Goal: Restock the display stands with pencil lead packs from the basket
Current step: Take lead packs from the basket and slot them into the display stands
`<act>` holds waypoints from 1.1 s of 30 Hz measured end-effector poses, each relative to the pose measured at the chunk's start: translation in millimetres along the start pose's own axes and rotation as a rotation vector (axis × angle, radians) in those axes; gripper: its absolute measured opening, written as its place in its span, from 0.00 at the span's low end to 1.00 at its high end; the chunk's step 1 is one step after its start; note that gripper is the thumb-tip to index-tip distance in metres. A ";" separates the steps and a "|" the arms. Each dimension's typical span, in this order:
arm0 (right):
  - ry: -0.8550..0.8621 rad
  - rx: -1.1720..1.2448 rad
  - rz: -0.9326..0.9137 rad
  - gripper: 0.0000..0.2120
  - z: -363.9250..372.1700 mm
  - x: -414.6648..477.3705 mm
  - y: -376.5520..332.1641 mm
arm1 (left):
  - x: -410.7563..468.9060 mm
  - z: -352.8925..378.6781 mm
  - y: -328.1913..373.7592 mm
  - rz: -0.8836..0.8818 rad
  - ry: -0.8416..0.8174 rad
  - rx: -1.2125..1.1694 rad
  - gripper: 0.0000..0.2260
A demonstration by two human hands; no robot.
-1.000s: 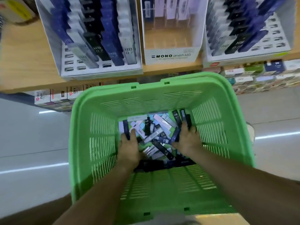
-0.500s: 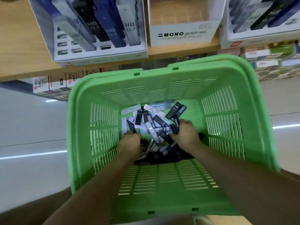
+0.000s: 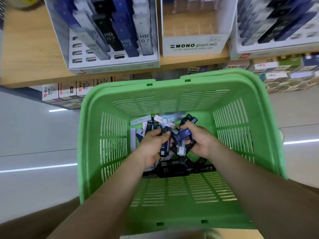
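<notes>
A green slatted basket (image 3: 89,135) sits below me with a heap of black, blue and white pencil lead packs (image 3: 174,167) on its floor. Both my hands are down inside it. My left hand (image 3: 152,147) grips a dark pack that points downward. My right hand (image 3: 201,140) holds a blue pack and a few more bunched in its fingers. On the wooden shelf above stand three white display stands: the left stand (image 3: 110,64) with rows of HB 0.7 packs, the middle MONO stand (image 3: 193,46) mostly bare in front, the right stand (image 3: 276,49) filled.
The wooden shelf (image 3: 25,54) runs across the top. Below its edge lie rows of small boxes (image 3: 65,94) on a lower shelf. Pale glossy floor (image 3: 34,152) lies on both sides of the basket.
Both hands have closed on packs and lifted them off the heap, coming closer together. The view has tilted up a little, showing more of the display stands.
</notes>
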State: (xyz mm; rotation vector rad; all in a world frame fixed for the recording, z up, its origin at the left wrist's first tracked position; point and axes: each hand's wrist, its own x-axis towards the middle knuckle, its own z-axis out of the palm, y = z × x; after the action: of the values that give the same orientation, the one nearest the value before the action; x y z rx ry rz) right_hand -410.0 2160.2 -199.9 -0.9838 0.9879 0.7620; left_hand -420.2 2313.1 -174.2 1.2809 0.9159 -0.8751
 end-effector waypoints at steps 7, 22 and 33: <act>0.134 -0.116 -0.295 0.04 30.1 -37.3 -3.4 | -35.1 25.9 2.4 -0.027 -0.078 -0.093 0.19; 0.110 0.031 -0.668 0.05 44.3 -142.6 -24.2 | -136.5 27.2 14.1 0.360 -0.270 0.052 0.07; 0.094 0.596 -0.709 0.02 36.7 -190.8 -57.7 | -179.7 23.5 18.7 0.422 -0.212 0.132 0.11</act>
State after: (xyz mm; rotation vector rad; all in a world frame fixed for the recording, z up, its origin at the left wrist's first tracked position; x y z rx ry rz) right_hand -419.0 2155.7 2.6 -0.7594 0.7909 -0.1711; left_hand -471.9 2296.5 -0.2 1.3982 0.4028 -0.7258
